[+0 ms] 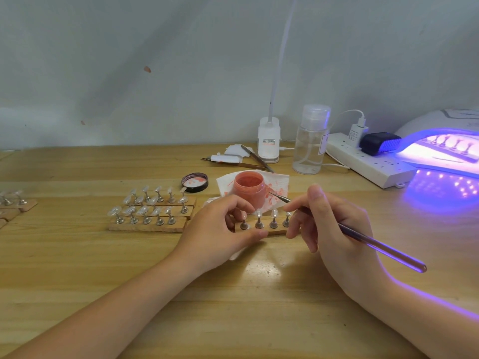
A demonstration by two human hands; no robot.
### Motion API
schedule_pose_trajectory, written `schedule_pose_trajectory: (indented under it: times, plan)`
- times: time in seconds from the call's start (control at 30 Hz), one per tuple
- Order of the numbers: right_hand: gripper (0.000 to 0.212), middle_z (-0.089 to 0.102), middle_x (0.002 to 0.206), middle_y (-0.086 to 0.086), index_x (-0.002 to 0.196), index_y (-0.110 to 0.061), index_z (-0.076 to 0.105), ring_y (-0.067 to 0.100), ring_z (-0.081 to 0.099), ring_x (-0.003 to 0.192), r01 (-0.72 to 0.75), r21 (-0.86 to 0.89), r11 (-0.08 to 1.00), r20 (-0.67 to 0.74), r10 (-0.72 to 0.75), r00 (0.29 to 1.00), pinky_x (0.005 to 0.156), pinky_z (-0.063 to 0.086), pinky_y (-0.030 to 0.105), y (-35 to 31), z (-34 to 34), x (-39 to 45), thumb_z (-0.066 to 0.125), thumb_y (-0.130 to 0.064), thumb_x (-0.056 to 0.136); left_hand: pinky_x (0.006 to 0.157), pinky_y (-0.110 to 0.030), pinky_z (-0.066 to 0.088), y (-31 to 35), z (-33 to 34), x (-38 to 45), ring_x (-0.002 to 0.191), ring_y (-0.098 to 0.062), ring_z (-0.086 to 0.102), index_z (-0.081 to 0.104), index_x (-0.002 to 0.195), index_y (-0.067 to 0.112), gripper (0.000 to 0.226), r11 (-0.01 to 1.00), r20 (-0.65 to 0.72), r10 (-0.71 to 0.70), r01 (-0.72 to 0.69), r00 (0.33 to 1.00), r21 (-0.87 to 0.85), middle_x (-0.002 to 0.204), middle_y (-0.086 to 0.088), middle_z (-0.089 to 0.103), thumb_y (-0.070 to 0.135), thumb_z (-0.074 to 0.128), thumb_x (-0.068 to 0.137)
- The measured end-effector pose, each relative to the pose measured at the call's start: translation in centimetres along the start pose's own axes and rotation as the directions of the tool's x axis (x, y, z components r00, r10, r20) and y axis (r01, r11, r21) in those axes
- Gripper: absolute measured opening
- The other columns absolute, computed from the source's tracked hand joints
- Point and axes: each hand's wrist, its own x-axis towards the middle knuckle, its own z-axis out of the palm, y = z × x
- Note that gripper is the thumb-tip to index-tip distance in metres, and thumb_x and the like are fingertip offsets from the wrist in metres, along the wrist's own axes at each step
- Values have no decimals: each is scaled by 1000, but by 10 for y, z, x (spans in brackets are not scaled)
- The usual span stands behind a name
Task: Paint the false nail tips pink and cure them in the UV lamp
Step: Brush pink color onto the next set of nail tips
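A thin brush (363, 238) is pinched between the thumb and fingers of the right hand (334, 229), its long axis running from the lower right, where the handle end glows violet, up and to the left, where the fine tip is held just beside the open pot of pink paint (249, 189). The ends of a small wooden strip (269, 230) are gripped by the left hand (220, 229), thumb at the near edge and fingers curled over the far side, so the strip is steadied on the table (77, 268). On that strip a row of clear nail tips (273, 213) stands upright on little metal pegs, lying directly between the two hands and just below and to the left of the brush tip; the row runs left to right, across the line of the brush. The right hand is judged the nearer to the tips, so only a short dip downward would be needed for the next stroke. Further unpainted strips (150, 211) are ranged to the left, with the pot's lid (195, 182) behind them. At the far right another strip is seen inside the lit lamp (445, 149). A label is carried by a white bottle (269, 141), but its writing is too small to be read; a clear pump bottle (311, 141) stands beside it.
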Motion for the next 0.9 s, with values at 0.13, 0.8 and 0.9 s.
schedule_pose_trajectory:
  times: [0.13, 0.8, 0.9]
  plan:
    - [38, 57, 47, 5, 68, -14, 66, 9, 34, 36, -7, 8, 1000, -1, 7, 1000, 39, 30, 15, 1, 0, 1, 42, -35, 88, 67, -17, 39, 2, 0, 2, 71, -3, 48, 58, 76, 39, 20, 999, -20, 39, -40, 999, -15, 76, 13, 51, 33, 75, 69]
    - [37, 58, 47, 1, 68, -18, 67, 9, 34, 36, 10, -40, 999, 8, -10, 1000, 40, 30, 15, 2, -1, 1, 40, -34, 89, 68, -18, 46, 6, 3, -4, 80, -4, 53, 62, 69, 30, 23, 980, -61, 197, -198, 979, -19, 79, 9, 60, 11, 72, 76]
    - [32, 57, 47, 5, 76, -17, 65, 8, 37, 36, 24, -10, 1000, 3, -24, 1000, 40, 31, 15, 1, -2, 0, 40, -33, 88, 66, -5, 40, 10, 1, -7, 84, -1, 55, 63, 71, 23, 19, 964, -122, 256, -263, 959, -46, 82, 8, 64, 7, 71, 75]
